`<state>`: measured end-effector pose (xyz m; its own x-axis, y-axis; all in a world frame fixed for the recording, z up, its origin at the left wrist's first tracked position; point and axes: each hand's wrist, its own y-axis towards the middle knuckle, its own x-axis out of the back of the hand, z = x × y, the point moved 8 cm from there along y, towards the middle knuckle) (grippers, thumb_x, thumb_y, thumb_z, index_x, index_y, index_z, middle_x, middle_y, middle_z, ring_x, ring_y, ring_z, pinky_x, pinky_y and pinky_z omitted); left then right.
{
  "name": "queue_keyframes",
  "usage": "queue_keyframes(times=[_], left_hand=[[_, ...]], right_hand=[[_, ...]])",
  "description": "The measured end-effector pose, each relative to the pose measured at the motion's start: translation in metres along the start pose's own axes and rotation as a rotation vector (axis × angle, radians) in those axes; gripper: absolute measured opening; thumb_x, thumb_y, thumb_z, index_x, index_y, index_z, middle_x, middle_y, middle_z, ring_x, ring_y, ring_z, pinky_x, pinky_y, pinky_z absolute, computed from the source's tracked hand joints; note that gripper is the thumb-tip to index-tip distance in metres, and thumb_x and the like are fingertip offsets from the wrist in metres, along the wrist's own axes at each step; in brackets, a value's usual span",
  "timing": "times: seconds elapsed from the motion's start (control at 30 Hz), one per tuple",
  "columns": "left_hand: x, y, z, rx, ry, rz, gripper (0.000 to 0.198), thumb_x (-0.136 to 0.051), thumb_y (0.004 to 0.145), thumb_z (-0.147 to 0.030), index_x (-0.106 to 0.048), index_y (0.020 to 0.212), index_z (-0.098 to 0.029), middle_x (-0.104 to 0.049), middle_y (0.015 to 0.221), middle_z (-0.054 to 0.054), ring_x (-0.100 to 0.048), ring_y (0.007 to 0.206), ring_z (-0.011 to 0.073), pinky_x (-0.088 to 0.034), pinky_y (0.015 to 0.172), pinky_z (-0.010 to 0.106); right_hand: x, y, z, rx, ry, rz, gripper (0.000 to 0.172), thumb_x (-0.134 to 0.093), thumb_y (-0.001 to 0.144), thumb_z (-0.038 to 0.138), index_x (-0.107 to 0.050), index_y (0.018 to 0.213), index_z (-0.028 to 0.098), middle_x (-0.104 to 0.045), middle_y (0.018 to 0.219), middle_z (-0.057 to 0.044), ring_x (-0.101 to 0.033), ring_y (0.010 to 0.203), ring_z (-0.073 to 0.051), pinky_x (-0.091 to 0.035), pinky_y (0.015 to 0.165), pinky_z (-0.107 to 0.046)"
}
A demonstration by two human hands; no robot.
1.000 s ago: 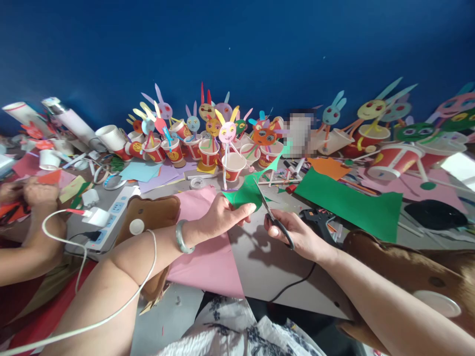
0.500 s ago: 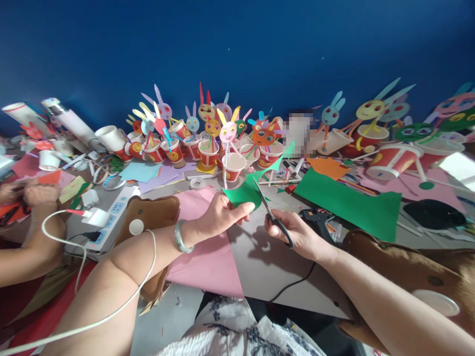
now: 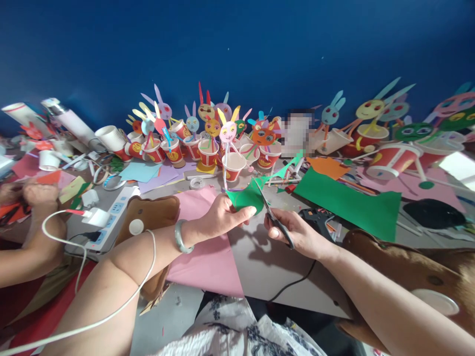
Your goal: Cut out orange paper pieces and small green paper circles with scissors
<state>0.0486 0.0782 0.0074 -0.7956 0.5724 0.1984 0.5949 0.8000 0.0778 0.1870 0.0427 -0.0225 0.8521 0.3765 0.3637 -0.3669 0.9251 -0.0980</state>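
My left hand (image 3: pixel 228 215) pinches a piece of green paper (image 3: pixel 247 197) between thumb and fingers, above the table. A narrow trimmed strip trails from the paper's far right side. My right hand (image 3: pixel 291 228) is closed round the black handles of a pair of scissors (image 3: pixel 272 215). The blades point away from me and lie at the right edge of the green paper. Beneath my left forearm is a large pink sheet (image 3: pixel 208 262). To the right of my right hand lies a bigger green sheet (image 3: pixel 349 202).
Paper cups (image 3: pixel 234 167) with paper rabbit figures line the back by the blue wall. A power strip (image 3: pixel 115 212) and white cable are at left, beside another person's hands (image 3: pixel 37 193). A black glue gun (image 3: pixel 317 220) lies right of the scissors; brown furry pieces (image 3: pixel 389 267) lie nearer.
The green paper has turned a little in my left hand. Its cut strip now hangs lower and reaches farther right. My right hand and the scissors have hardly moved.
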Motion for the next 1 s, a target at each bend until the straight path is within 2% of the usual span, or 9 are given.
queue_keyframes(times=[0.6, 0.8, 1.0], left_hand=[[0.0035, -0.0006, -0.0001, 0.007, -0.023, -0.015, 0.041, -0.060, 0.084, -0.040, -0.049, 0.054, -0.016, -0.051, 0.052, 0.000, -0.046, 0.051, 0.0092, -0.036, 0.052, 0.023], [0.0039, -0.0008, -0.0038, -0.032, -0.017, -0.012, 0.037, -0.058, 0.086, -0.035, -0.048, 0.055, -0.016, -0.050, 0.054, -0.001, -0.045, 0.053, 0.0084, -0.036, 0.054, 0.023], [0.0077, 0.0001, 0.0018, -0.050, -0.047, -0.056, 0.037, -0.059, 0.086, -0.040, -0.053, 0.059, -0.015, -0.054, 0.055, -0.001, -0.048, 0.052, 0.0085, -0.038, 0.053, 0.022]], right_hand=[[0.0063, -0.0012, -0.0094, -0.039, -0.022, 0.010, 0.069, -0.060, 0.066, 0.086, -0.050, 0.066, 0.018, -0.040, 0.060, 0.005, -0.034, 0.057, -0.011, -0.024, 0.051, -0.026], [0.0064, -0.0011, -0.0088, -0.033, -0.046, 0.010, 0.070, -0.058, 0.066, 0.087, -0.051, 0.066, 0.017, -0.041, 0.061, 0.004, -0.035, 0.058, -0.011, -0.025, 0.052, -0.026], [0.0055, -0.0009, -0.0106, -0.050, -0.037, 0.015, 0.072, -0.057, 0.064, 0.089, -0.049, 0.066, 0.018, -0.039, 0.059, 0.005, -0.033, 0.057, -0.010, -0.022, 0.052, -0.026]])
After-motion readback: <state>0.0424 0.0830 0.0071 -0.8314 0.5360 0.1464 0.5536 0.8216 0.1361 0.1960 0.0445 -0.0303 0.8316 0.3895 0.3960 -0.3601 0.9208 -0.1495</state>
